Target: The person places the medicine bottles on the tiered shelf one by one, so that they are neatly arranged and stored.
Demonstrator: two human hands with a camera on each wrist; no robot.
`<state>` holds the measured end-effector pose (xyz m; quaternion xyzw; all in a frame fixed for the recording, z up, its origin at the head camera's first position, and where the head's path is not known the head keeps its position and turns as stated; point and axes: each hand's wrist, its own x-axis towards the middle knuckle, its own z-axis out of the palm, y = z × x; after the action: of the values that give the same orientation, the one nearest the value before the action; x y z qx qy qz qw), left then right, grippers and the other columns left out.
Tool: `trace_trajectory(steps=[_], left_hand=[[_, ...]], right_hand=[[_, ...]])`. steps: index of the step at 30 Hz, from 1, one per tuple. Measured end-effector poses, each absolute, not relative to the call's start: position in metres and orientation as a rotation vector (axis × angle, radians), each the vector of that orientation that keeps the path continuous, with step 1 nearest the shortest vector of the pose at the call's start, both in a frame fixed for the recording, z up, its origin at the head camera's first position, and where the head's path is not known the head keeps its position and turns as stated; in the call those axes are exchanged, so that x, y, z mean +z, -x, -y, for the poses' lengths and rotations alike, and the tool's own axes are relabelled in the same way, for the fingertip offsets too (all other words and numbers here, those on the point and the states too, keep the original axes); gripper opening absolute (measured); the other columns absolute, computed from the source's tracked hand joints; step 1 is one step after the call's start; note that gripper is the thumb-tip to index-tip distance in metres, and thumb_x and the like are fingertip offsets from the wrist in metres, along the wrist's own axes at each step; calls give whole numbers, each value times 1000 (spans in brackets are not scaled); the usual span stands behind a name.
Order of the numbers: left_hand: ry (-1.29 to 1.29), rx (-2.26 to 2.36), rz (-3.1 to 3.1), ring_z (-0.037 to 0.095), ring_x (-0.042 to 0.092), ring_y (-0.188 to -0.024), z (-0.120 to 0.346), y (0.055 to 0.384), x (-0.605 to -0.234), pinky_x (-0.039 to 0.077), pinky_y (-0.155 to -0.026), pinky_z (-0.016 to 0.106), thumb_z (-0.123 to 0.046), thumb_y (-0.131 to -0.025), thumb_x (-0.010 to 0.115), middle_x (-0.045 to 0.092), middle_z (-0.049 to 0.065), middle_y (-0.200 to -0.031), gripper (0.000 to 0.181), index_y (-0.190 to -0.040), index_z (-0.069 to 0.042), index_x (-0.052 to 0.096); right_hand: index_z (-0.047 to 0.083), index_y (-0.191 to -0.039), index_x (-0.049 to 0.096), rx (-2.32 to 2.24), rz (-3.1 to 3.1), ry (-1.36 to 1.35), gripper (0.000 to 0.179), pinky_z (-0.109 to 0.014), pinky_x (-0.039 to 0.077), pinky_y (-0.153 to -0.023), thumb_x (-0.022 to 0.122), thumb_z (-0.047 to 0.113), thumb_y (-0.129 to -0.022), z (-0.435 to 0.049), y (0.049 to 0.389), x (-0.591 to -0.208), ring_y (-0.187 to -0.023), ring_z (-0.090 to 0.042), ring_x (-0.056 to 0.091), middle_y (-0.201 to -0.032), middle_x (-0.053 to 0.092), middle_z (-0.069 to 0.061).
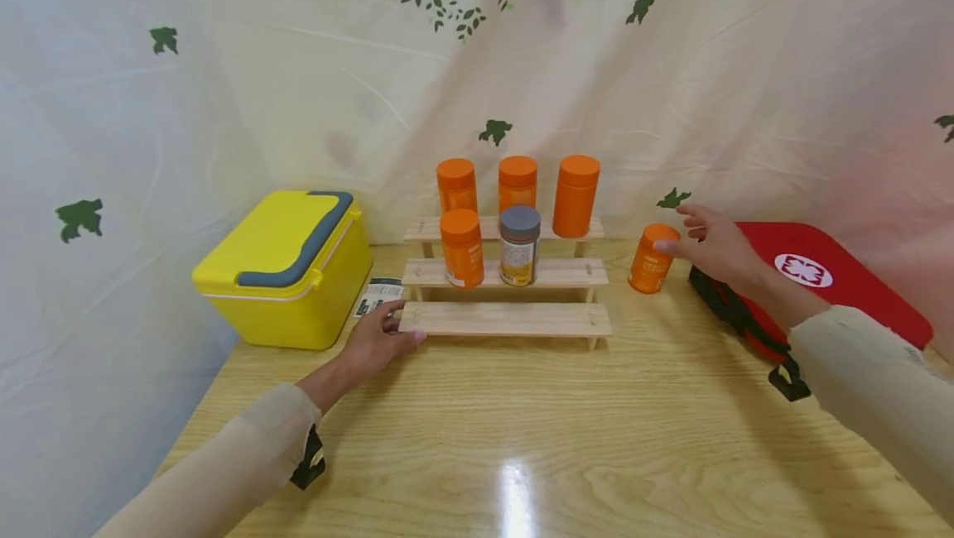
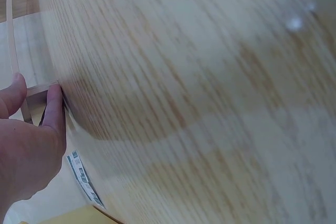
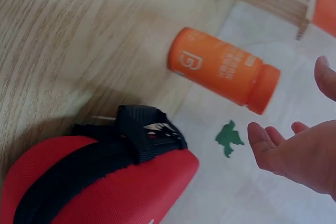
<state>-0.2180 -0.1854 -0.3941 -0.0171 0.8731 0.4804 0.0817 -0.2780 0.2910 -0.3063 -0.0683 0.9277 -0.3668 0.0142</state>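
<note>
At the left end of a three-step wooden rack (image 1: 507, 319), my left hand (image 1: 376, 339) grips the lowest step between thumb and fingers. The left wrist view shows the thumb and a finger (image 2: 54, 111) on either side of the rack's end. My right hand (image 1: 715, 247), fingers apart, is beside the lid of an orange bottle (image 1: 650, 261) that stands on the table right of the rack. In the right wrist view a gap separates the fingertips from that bottle (image 3: 218, 66). On the middle step are an orange bottle (image 1: 462, 250) and a grey-lidded jar (image 1: 519, 247).
Three orange bottles, including the right one (image 1: 575, 197), stand on the top step. A yellow box (image 1: 276, 273) with a blue-grey handle is at the left, near a printed paper (image 1: 380, 294). A red case (image 1: 842, 273) with black straps lies at the right, under my right forearm.
</note>
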Motion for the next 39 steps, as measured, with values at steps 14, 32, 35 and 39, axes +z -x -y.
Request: trace_trajectory(steps=[14,32,35,39], left_hand=[[61,1434,-2599,29,56,-117,185,219,-395,44,-100,45,-24,-90,69,52,21,-137,71,-149,-11,32],[47,1439,-2583,30,56,-116,185,217,-391,44,-100,46,-22,-91,68,53,22,-136,71,-149,-9,31],[54,1439,-2583,30,56,-116,185,217,-391,44,-100,45,-22,-90,69,53,21,-136,71,-149,-9,31],[66,1445,-2578,30,56,-116,185,217,-391,44,-100,45,-21,-90,69,53,21,-136,71,-149,-10,32]], right_hand=[[-10,-147,18,-1117,-2902,276,78,-59,39,-98,55,37,-98,-287,298,-337,-120,-51,40,-143,31,-35],[-7,-147,24,-1112,-2978,283,65,-58,41,-97,54,26,-100,-284,298,-342,-114,-49,44,-137,38,-35],[-7,-147,25,-1106,-2983,284,65,-59,41,-96,54,26,-100,-284,298,-342,-114,-49,44,-137,39,-35],[-7,-145,28,-1113,-2989,311,63,-58,42,-95,55,26,-99,-285,297,-343,-112,-48,46,-134,42,-34]])
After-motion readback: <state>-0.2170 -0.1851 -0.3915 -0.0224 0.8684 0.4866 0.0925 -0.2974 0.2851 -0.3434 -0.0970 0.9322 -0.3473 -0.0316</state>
